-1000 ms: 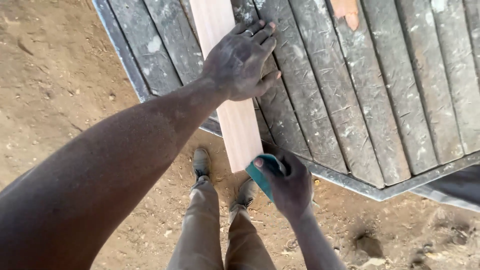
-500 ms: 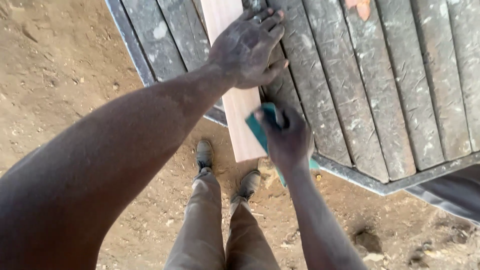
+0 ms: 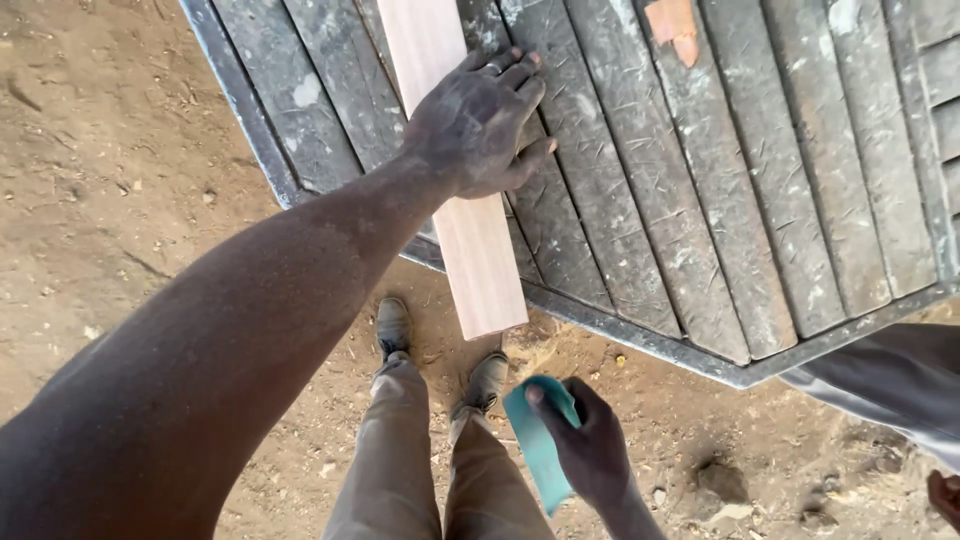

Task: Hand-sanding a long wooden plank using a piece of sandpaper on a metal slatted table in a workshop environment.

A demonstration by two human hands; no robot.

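Observation:
A pale wooden board [image 3: 478, 260] lies lengthwise on a workbench of worn grey slats [image 3: 640, 190], its near end sticking out past the bench's metal edge. My left hand [image 3: 480, 125] presses flat on the board, fingers spread. My right hand [image 3: 590, 450] is below the bench edge, off the board, gripping a teal sanding block [image 3: 540, 440] above the ground. My legs and shoes [image 3: 392, 325] show beneath the board's end.
An orange-brown scrap of wood [image 3: 672, 25] sits on the slats at the top. The dark metal frame [image 3: 640, 340] rims the bench. Another person's grey sleeve [image 3: 890, 385] and hand [image 3: 942, 495] are at the lower right. Sawdust covers the dirt floor [image 3: 110, 180].
My right hand with the teal block was on the board's near end, and has now pulled back off it, down toward my body. My left hand stays pressed on the board.

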